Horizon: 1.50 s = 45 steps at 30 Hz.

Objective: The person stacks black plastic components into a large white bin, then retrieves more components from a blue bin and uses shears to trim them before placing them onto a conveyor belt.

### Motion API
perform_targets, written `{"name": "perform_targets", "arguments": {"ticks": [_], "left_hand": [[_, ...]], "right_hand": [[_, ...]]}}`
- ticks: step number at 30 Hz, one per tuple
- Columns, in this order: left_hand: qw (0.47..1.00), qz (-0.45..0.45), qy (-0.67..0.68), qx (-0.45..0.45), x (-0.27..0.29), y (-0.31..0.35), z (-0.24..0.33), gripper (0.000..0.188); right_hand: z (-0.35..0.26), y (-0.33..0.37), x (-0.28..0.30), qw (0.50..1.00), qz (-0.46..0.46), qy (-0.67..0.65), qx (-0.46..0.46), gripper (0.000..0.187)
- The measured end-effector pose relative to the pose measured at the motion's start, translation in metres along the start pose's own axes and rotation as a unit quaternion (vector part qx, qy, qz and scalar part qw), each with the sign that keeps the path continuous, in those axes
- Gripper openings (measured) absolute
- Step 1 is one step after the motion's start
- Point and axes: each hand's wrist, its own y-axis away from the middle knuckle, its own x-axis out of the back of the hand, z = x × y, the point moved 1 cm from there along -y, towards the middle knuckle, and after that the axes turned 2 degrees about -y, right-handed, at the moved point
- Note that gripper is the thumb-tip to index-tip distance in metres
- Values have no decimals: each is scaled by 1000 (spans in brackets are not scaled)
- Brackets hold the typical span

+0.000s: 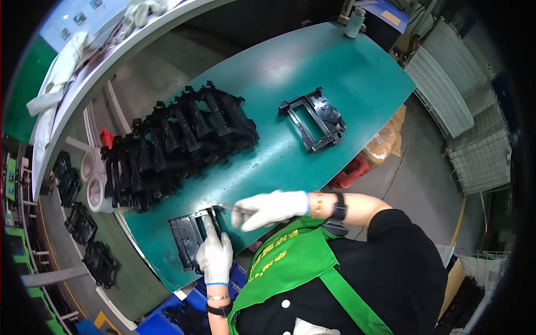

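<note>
Nearest to me, the white-gloved left hand lay over a black plastic frame at the near edge of the green counter, its index finger stretched along the opening and its thumb apart; whether it pinched the part, I couldn't tell. The right hand had its fingers curled, seemingly narrow around a slim tool, though a blur hid its kind. The tip pointed at the frame's upper corner, so I reckoned a slip there could catch the left index finger, which lay close by. The counter looked smooth, and a light hold might have let the frame skid; so near the edge, it could have tipped toward the blue bin below. Just beyond, a long row of similar frames crowded the far side, and a sideways push might have snagged its tangled edges. White rolls stood past the row's left end. Another frame sat well apart on the right, out of the way, and farthest along, by the counter's far end, stood a pale green bottle.
</note>
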Motion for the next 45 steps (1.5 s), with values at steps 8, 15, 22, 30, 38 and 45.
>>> {"name": "perform_targets", "arguments": {"ticks": [8,15,22,30,38,45], "left_hand": [[932,-48,309,-181,63,8,23,81],[793,-238,501,-251,90,-39,152,90],[906,-71,301,-290,105,-120,246,75],[946,39,249,-205,119,-206,260,53],[914,213,2,-347,141,-121,208,26],[893,300,-129,-310,87,-102,180,34]], "right_hand": [[-15,145,114,832,352,426,-43,35],[57,161,166,795,320,512,-56,38],[84,177,172,790,572,202,91,38],[53,98,178,812,557,-68,159,41],[67,16,173,895,389,13,218,51],[175,-13,283,918,334,97,190,75]]}}
